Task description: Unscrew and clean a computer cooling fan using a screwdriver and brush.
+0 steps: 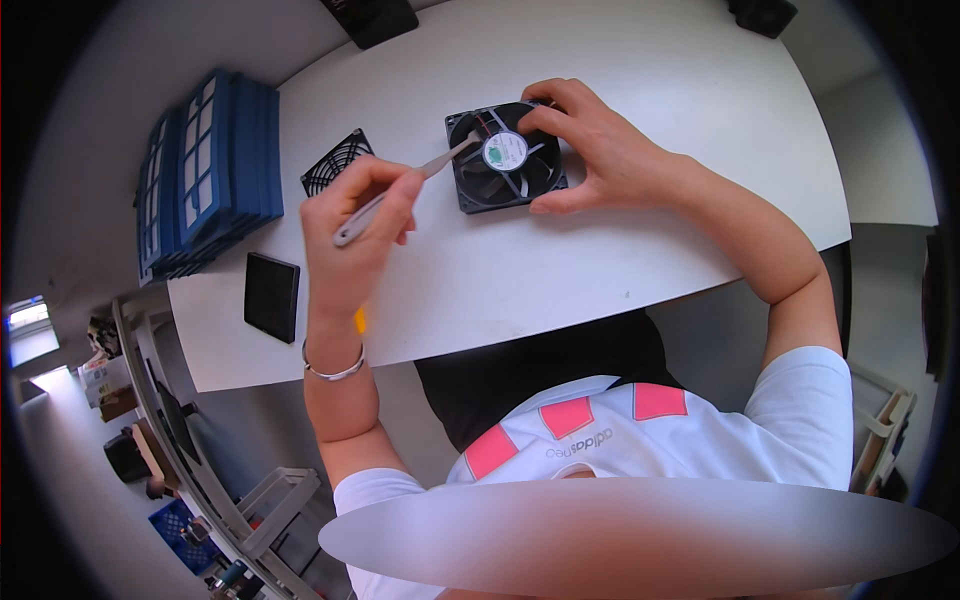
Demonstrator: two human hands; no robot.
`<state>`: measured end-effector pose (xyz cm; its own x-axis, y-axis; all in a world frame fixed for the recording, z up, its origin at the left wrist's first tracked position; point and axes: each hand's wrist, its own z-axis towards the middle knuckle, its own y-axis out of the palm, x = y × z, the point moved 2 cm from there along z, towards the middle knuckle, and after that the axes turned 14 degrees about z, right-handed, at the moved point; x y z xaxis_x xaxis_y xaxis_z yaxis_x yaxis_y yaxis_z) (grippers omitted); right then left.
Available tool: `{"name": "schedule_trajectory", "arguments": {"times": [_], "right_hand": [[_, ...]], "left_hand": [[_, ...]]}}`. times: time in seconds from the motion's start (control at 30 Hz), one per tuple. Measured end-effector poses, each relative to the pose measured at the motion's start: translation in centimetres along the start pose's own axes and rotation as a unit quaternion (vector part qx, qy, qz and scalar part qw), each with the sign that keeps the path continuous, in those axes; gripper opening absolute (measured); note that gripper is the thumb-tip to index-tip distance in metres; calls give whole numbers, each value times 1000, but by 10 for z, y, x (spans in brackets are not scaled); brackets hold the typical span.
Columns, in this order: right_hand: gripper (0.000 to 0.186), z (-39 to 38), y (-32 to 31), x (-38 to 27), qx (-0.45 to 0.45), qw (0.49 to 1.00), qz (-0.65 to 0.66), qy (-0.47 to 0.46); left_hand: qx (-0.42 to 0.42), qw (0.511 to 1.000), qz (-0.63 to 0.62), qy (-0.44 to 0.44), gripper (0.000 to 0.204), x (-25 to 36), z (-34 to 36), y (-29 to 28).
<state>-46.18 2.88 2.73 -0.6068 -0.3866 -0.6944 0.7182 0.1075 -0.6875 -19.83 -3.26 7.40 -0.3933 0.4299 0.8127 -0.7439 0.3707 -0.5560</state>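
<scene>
A square black cooling fan with a round white and green label lies on the white table. My right hand grips its right side, fingers over the far edge and thumb at the near corner. In my left hand is a slim light-grey brush, held like a pen. The brush's small head reaches into the fan frame, just left of the label, by the reddish wires. A black fan grille lies left of the fan, partly hidden behind my left hand.
Blue-framed panels stand stacked at the table's left edge. Nearer me lies a flat black square. A black object sits at the far edge, another at the far right. Something yellow shows beside my left wrist.
</scene>
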Motion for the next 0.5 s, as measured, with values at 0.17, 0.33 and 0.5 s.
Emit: {"name": "schedule_trajectory", "arguments": {"times": [0.17,0.33,0.5], "right_hand": [[67,-1,-1,1,2,1000,3,-4],[66,-1,0,1,-1,1000,8,1],[60,-1,1,-1,32,999,-9,-33]], "left_hand": [[54,994,83,50,19,3,-3,5],[63,996,60,10,17,2,-3,-6],[72,979,141,125,13,2,4,4]]}}
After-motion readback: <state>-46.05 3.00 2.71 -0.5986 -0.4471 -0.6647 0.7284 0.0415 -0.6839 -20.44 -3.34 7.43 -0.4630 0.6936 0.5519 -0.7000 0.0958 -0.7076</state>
